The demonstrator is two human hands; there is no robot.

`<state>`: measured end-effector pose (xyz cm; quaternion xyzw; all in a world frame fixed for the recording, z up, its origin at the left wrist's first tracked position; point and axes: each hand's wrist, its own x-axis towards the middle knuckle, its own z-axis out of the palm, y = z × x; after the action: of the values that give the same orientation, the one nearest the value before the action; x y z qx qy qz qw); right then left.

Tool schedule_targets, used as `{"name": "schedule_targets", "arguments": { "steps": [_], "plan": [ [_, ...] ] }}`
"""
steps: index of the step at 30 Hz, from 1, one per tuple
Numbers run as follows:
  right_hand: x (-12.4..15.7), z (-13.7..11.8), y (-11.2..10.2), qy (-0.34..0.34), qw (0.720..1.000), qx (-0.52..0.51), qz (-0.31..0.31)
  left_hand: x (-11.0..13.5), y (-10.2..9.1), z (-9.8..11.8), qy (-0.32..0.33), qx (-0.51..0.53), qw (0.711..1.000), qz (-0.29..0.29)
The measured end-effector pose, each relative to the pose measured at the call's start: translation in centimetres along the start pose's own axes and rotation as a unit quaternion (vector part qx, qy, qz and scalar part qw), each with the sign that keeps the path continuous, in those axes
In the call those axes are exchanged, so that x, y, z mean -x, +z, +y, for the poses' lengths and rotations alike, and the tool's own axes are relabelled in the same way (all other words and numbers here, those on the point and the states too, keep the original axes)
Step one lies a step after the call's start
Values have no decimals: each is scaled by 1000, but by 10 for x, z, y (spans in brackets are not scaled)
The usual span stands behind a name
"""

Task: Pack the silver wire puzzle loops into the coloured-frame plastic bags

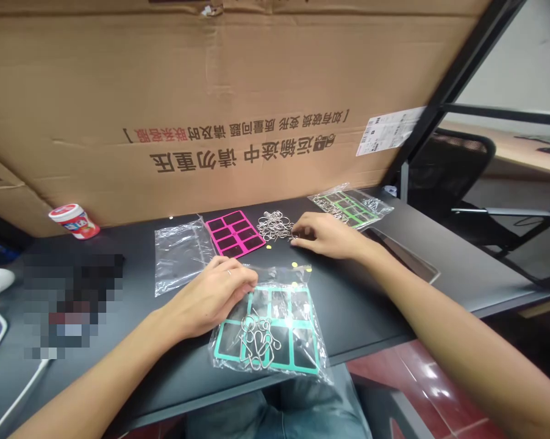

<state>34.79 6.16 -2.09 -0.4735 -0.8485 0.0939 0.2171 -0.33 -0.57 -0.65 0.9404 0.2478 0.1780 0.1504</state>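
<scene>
Hands (325,236) beside wire rings (275,224); upside-down carton (211,79) reads 请勿重压.

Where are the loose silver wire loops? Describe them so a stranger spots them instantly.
On the black desk below the brown cardboard sheet, find the bright magenta plastic grid card. The loose silver wire loops lie just right of it, by the right hand, unbagged.

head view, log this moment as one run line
left hand: on clear bag holding teal frame, wire loops | right hand: at wire loop pile | nearby: magenta frame, bagged green frame
</scene>
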Motion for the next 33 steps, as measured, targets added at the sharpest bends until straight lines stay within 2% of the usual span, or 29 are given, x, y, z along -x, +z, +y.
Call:
{"name": "schedule_targets", "arguments": {
  "steps": [4,12,16,21,26,33],
  "plan": [
    [-1,-3,5,-8,1000,10,-24,-1,0,0,5,-4,1000,3],
    [2,-4,1,-2,999,-1,-32,0,-1,1,6,-13,1000,6],
    [2,-4,2,-21,999,7,-37,-1,0,0,7,-12,1000,6],
    [1,-5,-1,-22,1000,-9,-12,-1,0,-1,2,-11,1000,5],
    [3,-11,-5,41,996,-64,45,-1,-1,0,-2,-10,1000,2],
    [4,-7,0,59,988,-135,54,-2,-2,1,6,-20,1000,-8]
  ]
}}
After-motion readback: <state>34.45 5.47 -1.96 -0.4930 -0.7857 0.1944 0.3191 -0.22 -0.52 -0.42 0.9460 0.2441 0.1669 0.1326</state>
